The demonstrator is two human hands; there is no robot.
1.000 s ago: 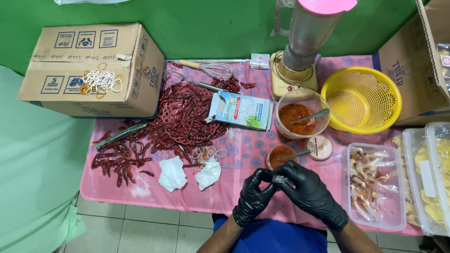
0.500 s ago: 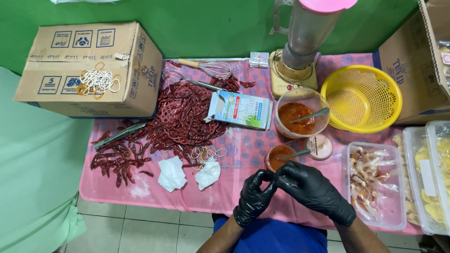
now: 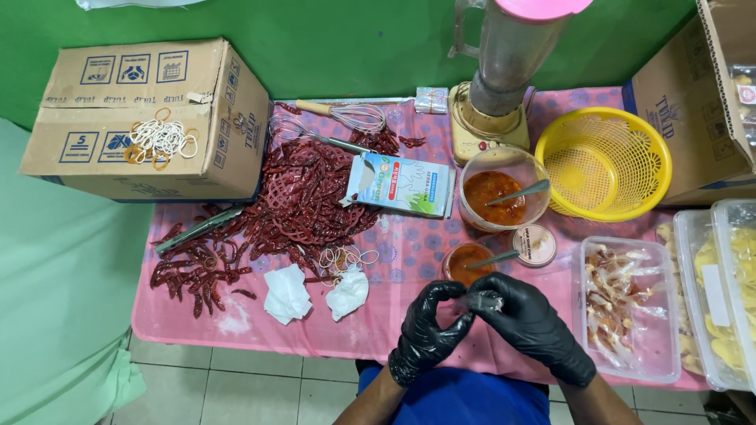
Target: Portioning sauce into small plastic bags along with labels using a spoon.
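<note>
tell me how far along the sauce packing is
Done, it seems: a clear tub already holds many small tied packets. In hand: the left hand and right hand, in black gloves, pinch one tiny clear packet between them. Left: sauce remains in the small cup and glass bowl.

The two gloved hands have been pulled a little apart. A second ago the fingertips of the left hand (image 3: 429, 330) and the right hand (image 3: 535, 327) were pressed close together, almost as one dark shape. Now a small gap is seen between them. A tiny clear plastic packet (image 3: 483, 300) is now seen more plainly, pinched in the grip of the right hand's fingertips (image 3: 494, 291), where before it was mostly hidden. The thumb and finger of the left hand are now curled into a wider ring. The right hand has been lowered slightly toward the counter's near edge.
</note>
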